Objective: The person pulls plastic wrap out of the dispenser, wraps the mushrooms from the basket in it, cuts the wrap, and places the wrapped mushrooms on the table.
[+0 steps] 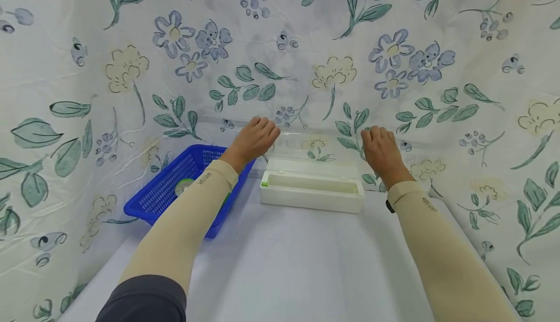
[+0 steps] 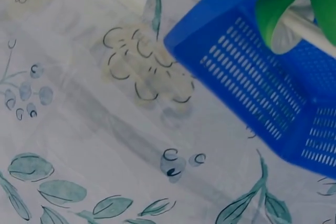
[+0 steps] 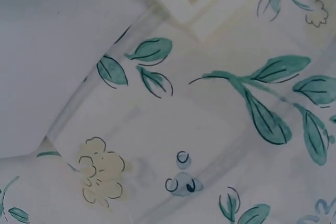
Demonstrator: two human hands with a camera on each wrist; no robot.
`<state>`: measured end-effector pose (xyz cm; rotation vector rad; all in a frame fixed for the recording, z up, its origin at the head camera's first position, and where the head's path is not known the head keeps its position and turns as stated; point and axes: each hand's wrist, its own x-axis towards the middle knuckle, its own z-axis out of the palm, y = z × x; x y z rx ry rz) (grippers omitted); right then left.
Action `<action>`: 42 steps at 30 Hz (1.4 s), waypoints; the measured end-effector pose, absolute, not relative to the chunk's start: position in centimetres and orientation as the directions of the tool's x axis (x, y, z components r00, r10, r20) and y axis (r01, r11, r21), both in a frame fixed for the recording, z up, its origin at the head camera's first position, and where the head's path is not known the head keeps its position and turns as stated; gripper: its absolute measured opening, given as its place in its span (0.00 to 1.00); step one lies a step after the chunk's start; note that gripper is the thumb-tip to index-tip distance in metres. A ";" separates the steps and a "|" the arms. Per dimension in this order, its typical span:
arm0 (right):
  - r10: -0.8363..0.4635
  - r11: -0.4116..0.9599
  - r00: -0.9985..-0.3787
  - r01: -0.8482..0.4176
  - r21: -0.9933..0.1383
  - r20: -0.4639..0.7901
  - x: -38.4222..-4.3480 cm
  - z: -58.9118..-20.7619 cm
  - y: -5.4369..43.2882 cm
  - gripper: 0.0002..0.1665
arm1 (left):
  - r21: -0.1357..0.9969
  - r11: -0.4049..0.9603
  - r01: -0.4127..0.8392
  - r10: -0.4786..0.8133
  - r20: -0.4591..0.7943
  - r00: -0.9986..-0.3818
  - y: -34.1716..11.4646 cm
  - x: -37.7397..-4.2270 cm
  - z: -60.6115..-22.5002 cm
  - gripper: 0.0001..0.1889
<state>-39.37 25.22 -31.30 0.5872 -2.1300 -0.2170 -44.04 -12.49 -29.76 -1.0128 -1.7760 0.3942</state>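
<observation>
In the head view a long white cling film dispenser box (image 1: 311, 198) stands on the table with its translucent lid raised and a small green tab (image 1: 264, 184) at its left end. Behind and above it, a faint sheet of clear cling film (image 1: 302, 143) spans the space between the two hands. My left hand (image 1: 253, 139) is up at the film's left side, fingers curled as if pinching its edge. At the right side my right hand (image 1: 382, 152) is raised likewise, fingers bent downward. The fingertips' contact with the film is hard to see. Neither wrist view shows a hand.
A blue perforated basket (image 1: 153, 193) stands left of the box, partly behind the left forearm. Green and white items (image 2: 273, 22) lie in it. White cloth covers the table (image 1: 297, 263); a floral sheet (image 1: 280, 69) hangs behind and at both sides.
</observation>
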 end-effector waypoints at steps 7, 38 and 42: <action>-0.468 0.879 -0.469 -0.335 0.339 0.749 -39.2 -30.1 25.3 0.04 | -0.677 0.592 0.437 0.790 0.595 -0.149 -12.6 -43.6 -28.1 0.12; -0.543 0.812 -0.268 -0.410 0.415 0.796 -35.9 -26.9 26.9 0.04 | -0.757 0.513 0.405 0.828 0.561 0.002 -13.1 -38.9 -24.5 0.10; -0.551 0.801 -0.239 -0.422 0.425 0.800 -34.9 -27.3 26.6 0.04 | -0.770 0.501 0.394 0.835 0.550 0.013 -13.5 -37.9 -24.6 0.10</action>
